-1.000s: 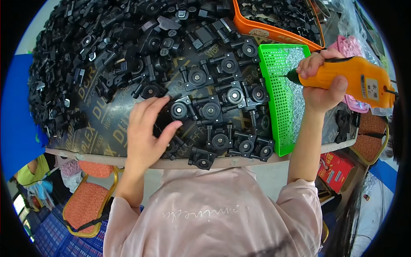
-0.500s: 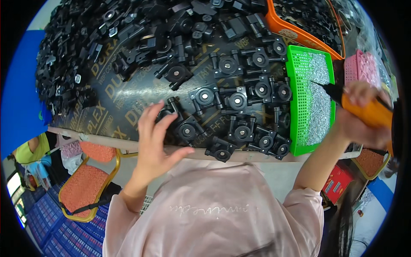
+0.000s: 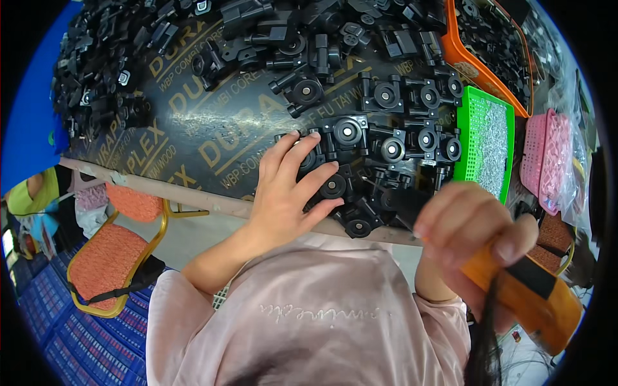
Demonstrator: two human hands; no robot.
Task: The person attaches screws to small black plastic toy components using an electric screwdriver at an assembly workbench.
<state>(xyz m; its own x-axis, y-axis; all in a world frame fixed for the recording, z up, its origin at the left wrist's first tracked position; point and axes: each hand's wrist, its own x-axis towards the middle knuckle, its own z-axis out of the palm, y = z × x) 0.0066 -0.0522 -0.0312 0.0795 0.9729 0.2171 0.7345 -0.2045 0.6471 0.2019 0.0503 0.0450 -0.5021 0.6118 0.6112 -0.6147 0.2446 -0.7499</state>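
My left hand (image 3: pixel 291 183) lies flat on a black plastic part (image 3: pixel 335 186) at the near edge of the dark table board (image 3: pixel 193 128), fingers spread over it. Around it stand rows of similar black round-hubbed parts (image 3: pixel 386 138). My right hand (image 3: pixel 473 235) is raised close to the camera, blurred, and grips an orange electric screwdriver (image 3: pixel 521 289). The screwdriver's dark tip points toward the parts near the table edge.
A green tray of small screws (image 3: pixel 492 138) sits right of the parts. An orange tray (image 3: pixel 489 58) with black pieces is behind it, pink baskets (image 3: pixel 547 157) to its right. A big heap of black parts (image 3: pixel 109 83) covers the far left. An orange-cushioned chair (image 3: pixel 106 264) stands below left.
My view has shifted, so the table sits higher. My right hand with the screwdriver came from the green tray back toward me. My left hand moved right onto the near parts.
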